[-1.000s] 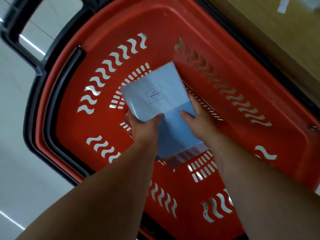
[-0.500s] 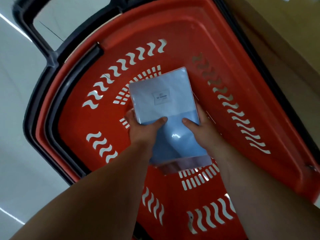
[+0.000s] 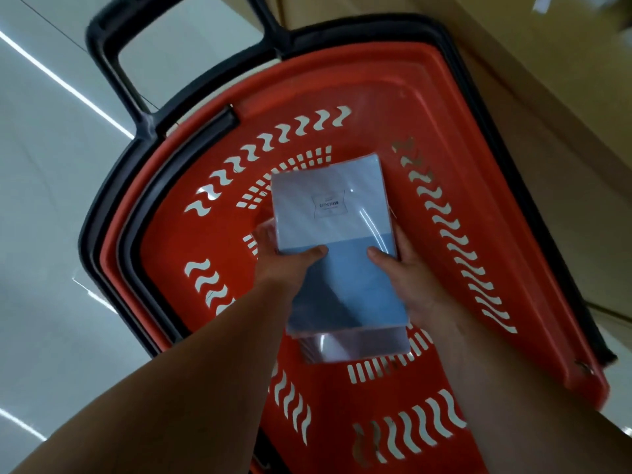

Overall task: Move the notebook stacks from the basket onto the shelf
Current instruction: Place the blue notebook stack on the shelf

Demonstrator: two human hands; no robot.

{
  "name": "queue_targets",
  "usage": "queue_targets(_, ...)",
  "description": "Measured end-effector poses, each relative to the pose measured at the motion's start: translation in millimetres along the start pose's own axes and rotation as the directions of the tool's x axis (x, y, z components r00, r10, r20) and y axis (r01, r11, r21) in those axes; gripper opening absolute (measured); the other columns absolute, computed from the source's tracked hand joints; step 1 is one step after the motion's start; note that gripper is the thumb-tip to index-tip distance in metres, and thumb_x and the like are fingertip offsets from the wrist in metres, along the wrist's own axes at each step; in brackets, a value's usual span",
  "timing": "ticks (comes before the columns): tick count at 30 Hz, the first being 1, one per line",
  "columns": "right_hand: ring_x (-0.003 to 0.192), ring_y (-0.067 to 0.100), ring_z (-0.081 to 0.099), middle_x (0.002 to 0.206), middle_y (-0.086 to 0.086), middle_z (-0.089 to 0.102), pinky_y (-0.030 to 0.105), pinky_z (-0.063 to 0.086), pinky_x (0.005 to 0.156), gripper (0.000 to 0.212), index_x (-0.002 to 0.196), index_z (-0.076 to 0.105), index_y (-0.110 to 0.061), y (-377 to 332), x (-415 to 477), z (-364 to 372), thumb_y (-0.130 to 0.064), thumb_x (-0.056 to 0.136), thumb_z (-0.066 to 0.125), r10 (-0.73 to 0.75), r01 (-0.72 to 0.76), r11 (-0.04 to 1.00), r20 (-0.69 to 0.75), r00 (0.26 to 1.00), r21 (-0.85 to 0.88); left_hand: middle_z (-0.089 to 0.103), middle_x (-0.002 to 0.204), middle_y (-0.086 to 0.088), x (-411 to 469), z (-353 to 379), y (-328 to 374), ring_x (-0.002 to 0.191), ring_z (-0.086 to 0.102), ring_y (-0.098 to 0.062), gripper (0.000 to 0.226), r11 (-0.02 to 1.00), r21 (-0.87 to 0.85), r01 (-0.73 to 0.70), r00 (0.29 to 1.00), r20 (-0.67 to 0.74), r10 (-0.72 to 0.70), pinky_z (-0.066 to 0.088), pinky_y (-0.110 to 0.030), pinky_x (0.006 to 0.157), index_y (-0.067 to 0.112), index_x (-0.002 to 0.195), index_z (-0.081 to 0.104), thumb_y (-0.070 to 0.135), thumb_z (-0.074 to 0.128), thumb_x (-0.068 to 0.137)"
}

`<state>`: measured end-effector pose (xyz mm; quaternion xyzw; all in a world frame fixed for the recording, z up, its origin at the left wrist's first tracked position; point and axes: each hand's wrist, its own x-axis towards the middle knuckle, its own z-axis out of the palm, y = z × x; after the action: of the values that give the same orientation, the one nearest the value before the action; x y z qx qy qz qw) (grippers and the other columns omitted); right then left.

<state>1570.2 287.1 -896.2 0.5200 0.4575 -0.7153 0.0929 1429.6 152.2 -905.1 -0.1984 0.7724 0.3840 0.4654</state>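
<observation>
Pale glossy floor tiles (image 3: 51, 234) fill the left of the view, and a tan wood-toned surface (image 3: 530, 114) runs along the upper right; whether that is the shelf cannot be told. Between them stands a red plastic shopping basket (image 3: 376, 80) with a black rim and a black pull handle (image 3: 102, 63).

A person holds a shrink-wrapped notebook stack (image 3: 335, 213) over the basket's slotted bottom, within the outline of the rim. Its top cover is pale lavender at the far end and blue at the near end, with a small printed label. The left hand (image 3: 284, 265) grips the left edge and the right hand (image 3: 407, 275) grips the right edge. Each thumb is pressed flat on the blue part of the cover. The other fingers curl under the stack and are mostly hidden.

The step in hand looks like lifting the stack out, with the carry to the shelf not yet made. The wrap is shiny and probably slick, so a pinch at the two side edges could let the stack slide out forwards if it tips. A loose tail of clear film (image 3: 359, 343) hangs at the near end, and it might snag on the rim. Swinging right too low could knock the far corner against the basket wall.
</observation>
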Motion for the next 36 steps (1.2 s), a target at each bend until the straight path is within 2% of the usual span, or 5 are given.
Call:
queue_targets(6, 0.143, 0.019, 0.051, 0.153, -0.014, 0.055, 0.056, 0.040, 0.119, 0.064, 0.145, 0.046, -0.058, 13.6, 4.9, -2.8, -0.050, 0.085, 0.070, -0.021, 0.013, 0.993, -0.068, 0.997, -0.114, 0.051, 0.143, 0.011, -11.1, 0.3, -6.0, 0.130, 0.052, -0.025, 0.096, 0.997, 0.009, -0.076, 0.996, 0.037, 0.076, 0.051, -0.060, 0.101, 0.055, 0.147, 0.025, 0.019, 0.084, 0.080)
queue_targets(17, 0.150, 0.020, 0.040, 0.156, -0.017, 0.048, 0.057, 0.033, 0.123, 0.068, 0.153, 0.034, -0.055, 2.6, -1.4, 3.3, -0.049, 0.091, 0.063, 0.041, -0.067, 0.968, -0.111, 0.993, -0.240, 0.049, 0.140, 0.005, -45.8, -10.7, 20.7, 0.128, 0.054, -0.026, 0.087, 0.980, -0.055, -0.189, 0.970, 0.146, 0.195, 0.057, -0.057, 0.094, 0.062, 0.149, 0.024, 0.004, 0.062, 0.096)
queue_targets(20, 0.144, 0.018, 0.047, 0.153, -0.013, 0.053, 0.054, 0.037, 0.121, 0.061, 0.156, 0.037, -0.046, -5.9, -11.9, 2.5, -0.029, 0.103, 0.061, 0.056, -0.071, 0.980, -0.087, 0.995, -0.188, 0.053, 0.133, 0.008, -61.7, -14.4, 30.2, 0.116, 0.060, -0.020, 0.085, 0.988, -0.063, -0.144, 0.975, 0.160, 0.153, 0.060, -0.048, 0.082, 0.063, 0.148, 0.024, 0.005, 0.059, 0.098)
queue_targets(27, 0.117, 0.020, 0.067, 0.138, -0.004, 0.064, 0.038, 0.057, 0.080, 0.057, 0.155, 0.040, -0.042, -38.7, -53.8, -3.3, -0.019, 0.106, 0.058, 0.150, -0.149, 0.987, 0.007, 0.989, -0.052, 0.053, 0.114, 0.016, -99.5, -28.9, 56.3, 0.109, 0.060, -0.020, 0.086, 0.997, -0.044, -0.060, 0.987, 0.148, 0.066, 0.055, -0.048, 0.081, 0.068, 0.147, 0.020, 0.005, 0.055, 0.100)
queue_targets(36, 0.112, 0.017, 0.070, 0.135, -0.008, 0.065, 0.037, 0.061, 0.071, 0.062, 0.154, 0.034, -0.053, -71.8, -158.5, -7.2, -0.024, 0.106, 0.060, 0.144, -0.147, 0.988, -0.069, 0.987, -0.038, 0.058, 0.135, 0.005, -188.6, -62.4, 83.0, 0.115, 0.064, -0.026, 0.086, 0.994, 0.009, -0.108, 0.949, 0.300, 0.100, 0.056, -0.059, 0.092, 0.074, 0.141, 0.025, 0.009, 0.060, 0.097)
